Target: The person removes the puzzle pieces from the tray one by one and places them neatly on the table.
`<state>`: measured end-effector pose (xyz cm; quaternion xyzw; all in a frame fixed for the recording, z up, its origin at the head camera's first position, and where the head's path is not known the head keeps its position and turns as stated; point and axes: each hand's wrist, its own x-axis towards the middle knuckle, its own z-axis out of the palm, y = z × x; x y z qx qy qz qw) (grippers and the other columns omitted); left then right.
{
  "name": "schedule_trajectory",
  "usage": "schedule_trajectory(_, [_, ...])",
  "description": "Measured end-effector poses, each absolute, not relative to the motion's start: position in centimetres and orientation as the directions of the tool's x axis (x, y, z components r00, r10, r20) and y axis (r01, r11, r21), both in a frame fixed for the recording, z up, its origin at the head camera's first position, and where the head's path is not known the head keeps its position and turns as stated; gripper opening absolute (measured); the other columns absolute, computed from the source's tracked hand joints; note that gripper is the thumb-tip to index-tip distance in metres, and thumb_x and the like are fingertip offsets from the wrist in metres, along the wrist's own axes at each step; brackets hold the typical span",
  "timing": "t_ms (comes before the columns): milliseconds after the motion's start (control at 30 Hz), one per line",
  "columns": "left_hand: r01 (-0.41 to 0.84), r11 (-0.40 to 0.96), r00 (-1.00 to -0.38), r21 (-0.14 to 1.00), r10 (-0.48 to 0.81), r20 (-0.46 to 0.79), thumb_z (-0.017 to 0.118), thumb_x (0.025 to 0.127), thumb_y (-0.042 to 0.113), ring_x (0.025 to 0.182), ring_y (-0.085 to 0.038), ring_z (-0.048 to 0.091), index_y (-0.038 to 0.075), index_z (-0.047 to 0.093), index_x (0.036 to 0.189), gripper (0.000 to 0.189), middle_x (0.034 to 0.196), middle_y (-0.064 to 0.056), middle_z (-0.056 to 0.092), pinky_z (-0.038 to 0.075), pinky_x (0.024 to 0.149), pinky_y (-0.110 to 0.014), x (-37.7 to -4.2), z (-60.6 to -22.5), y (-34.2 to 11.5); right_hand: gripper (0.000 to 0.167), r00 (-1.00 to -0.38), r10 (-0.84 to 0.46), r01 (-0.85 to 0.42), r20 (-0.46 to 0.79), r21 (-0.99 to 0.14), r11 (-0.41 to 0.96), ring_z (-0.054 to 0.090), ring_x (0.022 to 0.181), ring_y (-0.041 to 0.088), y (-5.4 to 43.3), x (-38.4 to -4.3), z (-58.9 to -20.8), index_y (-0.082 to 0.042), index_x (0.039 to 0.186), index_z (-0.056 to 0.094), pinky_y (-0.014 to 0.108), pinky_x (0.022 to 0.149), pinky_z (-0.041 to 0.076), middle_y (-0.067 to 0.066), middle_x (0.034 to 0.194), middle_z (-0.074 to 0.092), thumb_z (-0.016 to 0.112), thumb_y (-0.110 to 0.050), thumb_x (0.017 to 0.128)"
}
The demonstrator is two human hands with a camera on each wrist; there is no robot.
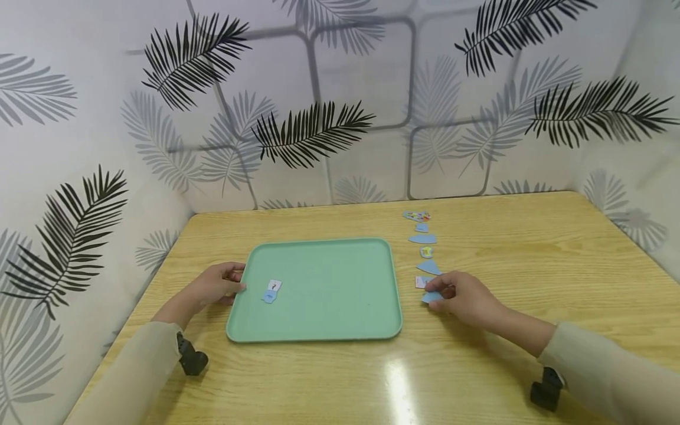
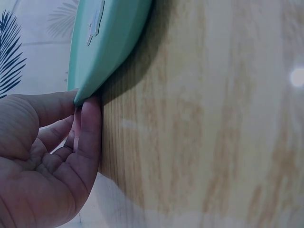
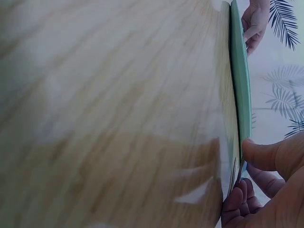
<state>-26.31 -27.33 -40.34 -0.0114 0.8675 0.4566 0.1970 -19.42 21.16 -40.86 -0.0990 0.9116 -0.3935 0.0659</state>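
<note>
My left hand (image 1: 216, 284) pinches the left rim of a green tray (image 1: 324, 289), thumb on top and fingers under the edge, as the left wrist view also shows. Inside the tray, toward its left, lie a white piece (image 1: 274, 285) and a light blue flat piece (image 1: 269, 296), edge to edge. To the right of the tray, my right hand (image 1: 467, 300) pinches a light blue flat piece (image 1: 431, 297) between thumb and fingers, low over the table. Just beyond those fingers lies a white-and-blue flat piece (image 1: 421, 282), partly covered by the hand.
A column of flat pieces runs away from the right hand: a blue triangular piece (image 1: 429, 268), a yellow-centred piece (image 1: 427, 252), a long blue piece (image 1: 423, 239), a small blue piece (image 1: 422, 227) and a multicoloured piece (image 1: 417, 216). The wooden table (image 1: 520, 254) meets a leaf-patterned wall behind.
</note>
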Motion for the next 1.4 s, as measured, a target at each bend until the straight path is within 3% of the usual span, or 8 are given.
schedule_trajectory(467, [-0.21,0.585,-0.922,0.783,0.149,-0.359,0.059,0.096,0.003,0.098,-0.024,0.048,-0.002,0.038,0.145,0.053,0.113,-0.014,0.047,0.052,0.073,-0.032,-26.0,-40.2,-27.1,0.021,-0.968,-0.252,-0.181,0.013,-0.732,0.657,0.049,0.082,0.02,21.6,-19.7,-41.9,-0.004,0.098,0.072,0.036,0.075,0.043,0.004,0.093,0.063,0.079,-0.004,0.079])
schedule_trajectory(1233, [-0.2,0.581,-0.927,0.789,0.148,-0.344,0.058,0.096,0.003,0.097,-0.024,0.05,-0.001,0.039,0.145,0.052,0.113,-0.015,0.048,0.053,0.073,-0.032,-26.4,-40.5,-27.5,0.024,-0.975,-0.22,-0.133,-0.021,-0.736,0.664,0.05,0.08,0.02,21.4,-19.8,-41.7,-0.006,0.101,0.073,0.033,0.07,0.043,0.005,0.093,0.062,0.081,-0.007,0.078])
schedule_trajectory(1400, [-0.205,0.581,-0.924,0.788,0.151,-0.352,0.059,0.096,0.003,0.098,-0.024,0.049,-0.001,0.038,0.145,0.053,0.113,-0.014,0.048,0.053,0.073,-0.032,-26.4,-40.4,-27.3,0.028,-0.975,-0.219,-0.108,-0.046,-0.763,0.637,0.052,0.084,0.021,21.6,-19.8,-41.3,-0.005,0.107,0.072,0.032,0.069,0.047,0.009,0.104,0.062,0.08,-0.009,0.08])
